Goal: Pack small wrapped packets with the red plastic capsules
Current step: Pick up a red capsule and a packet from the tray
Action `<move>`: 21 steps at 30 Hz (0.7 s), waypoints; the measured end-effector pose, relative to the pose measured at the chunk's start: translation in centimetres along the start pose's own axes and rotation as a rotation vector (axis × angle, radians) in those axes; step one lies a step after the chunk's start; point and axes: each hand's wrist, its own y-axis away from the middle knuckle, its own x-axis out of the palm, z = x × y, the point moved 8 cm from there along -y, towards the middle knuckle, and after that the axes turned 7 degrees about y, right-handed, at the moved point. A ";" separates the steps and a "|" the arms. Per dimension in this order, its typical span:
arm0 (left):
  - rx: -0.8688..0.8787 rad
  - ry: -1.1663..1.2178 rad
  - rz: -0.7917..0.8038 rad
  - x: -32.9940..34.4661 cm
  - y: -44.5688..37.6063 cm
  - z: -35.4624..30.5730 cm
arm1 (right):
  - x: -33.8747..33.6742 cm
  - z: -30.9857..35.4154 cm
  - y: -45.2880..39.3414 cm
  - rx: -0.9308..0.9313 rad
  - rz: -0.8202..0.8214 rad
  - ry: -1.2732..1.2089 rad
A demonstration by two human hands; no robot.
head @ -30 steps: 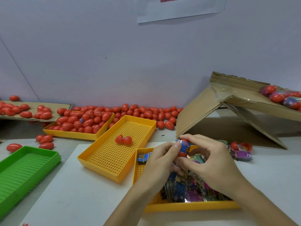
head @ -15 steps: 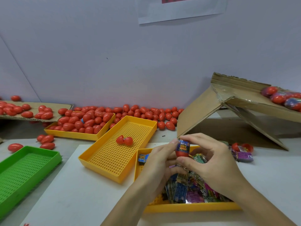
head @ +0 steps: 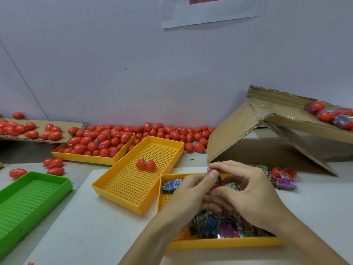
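Capsule [head: 214, 178], red with a blue packet wedged in it, sits between both hands above the near yellow tray [head: 225, 243] of loose packets [head: 219, 224]. Left hand [head: 189, 196] pinches it, thumb on top; right hand [head: 248, 192] curls round it from the far side. Both grips are narrow and closed on the capsule. Step in hand, by my judgement: pressing the halves together over the packet. Next move calls for a firm squeeze without trapping the wrapper, then a set-down. An open capsule [head: 145, 165] waits in the middle yellow tray [head: 118, 190] on the tabletop [head: 86, 226].
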 end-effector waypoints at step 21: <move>0.142 -0.057 -0.269 -3.4 -0.3 -0.3 | 0.0 -0.2 0.2 0.108 -0.044 0.061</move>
